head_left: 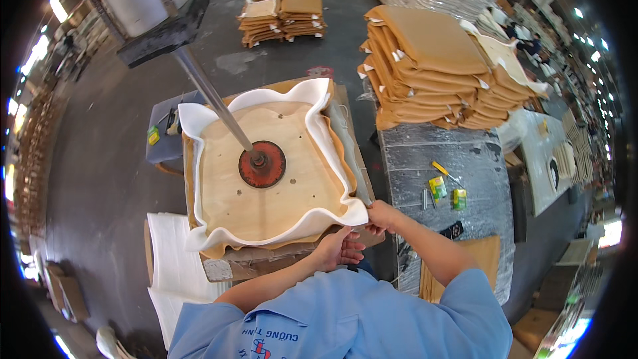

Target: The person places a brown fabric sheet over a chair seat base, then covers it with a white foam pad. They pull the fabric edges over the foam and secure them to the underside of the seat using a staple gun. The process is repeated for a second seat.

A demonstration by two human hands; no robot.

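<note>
While the red press disc [262, 165] pins the plywood seat board [266, 179], both hands — left hand [337, 250], right hand [381, 217] — pinch the white foam's [312, 223] 5 o'clock corner; remaining edges stand loose, seemingly unfastened.

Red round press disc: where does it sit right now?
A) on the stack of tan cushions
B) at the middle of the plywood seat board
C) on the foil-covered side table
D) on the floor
B: the red round press disc, on its metal rod, presses the middle of the plywood seat board.
</note>
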